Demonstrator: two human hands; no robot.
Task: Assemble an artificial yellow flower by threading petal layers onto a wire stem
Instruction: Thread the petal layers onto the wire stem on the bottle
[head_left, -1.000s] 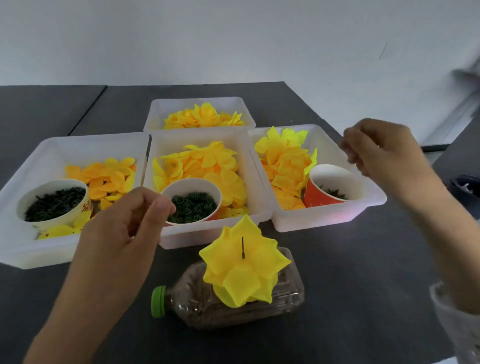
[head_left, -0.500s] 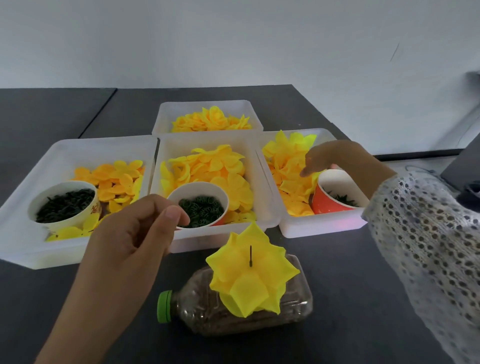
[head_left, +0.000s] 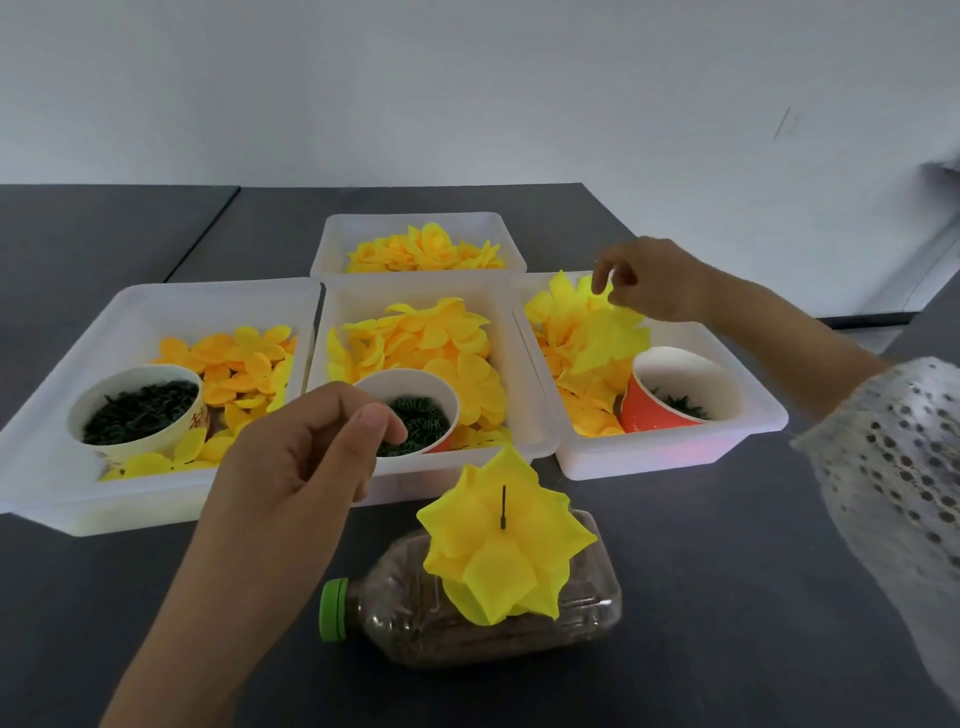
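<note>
A partly built yellow flower (head_left: 498, 556) sits on a dark wire stem (head_left: 503, 508) whose tip pokes up through its middle. The stem stands in a plastic bottle (head_left: 587, 608) lying on its side. My left hand (head_left: 306, 462) hovers left of the flower with fingers curled and thumb against the index finger; nothing shows between them. My right hand (head_left: 660, 286) reaches over the right tray (head_left: 670, 457) and pinches the edge of a large yellow petal layer (head_left: 608, 338), lifting it from the pile.
Four white trays hold yellow petals: left tray (head_left: 57, 358), middle tray (head_left: 514, 395), back tray (head_left: 332, 239) and the right one. A white bowl (head_left: 182, 421), a white cup (head_left: 405, 382) and an orange cup (head_left: 654, 415) hold dark green pieces. The bottle has a green cap (head_left: 332, 616).
My right hand swung left from beyond the right tray, dipped into its petals, and now lifts one petal layer. My left hand kept its curled pose near the middle cup.
</note>
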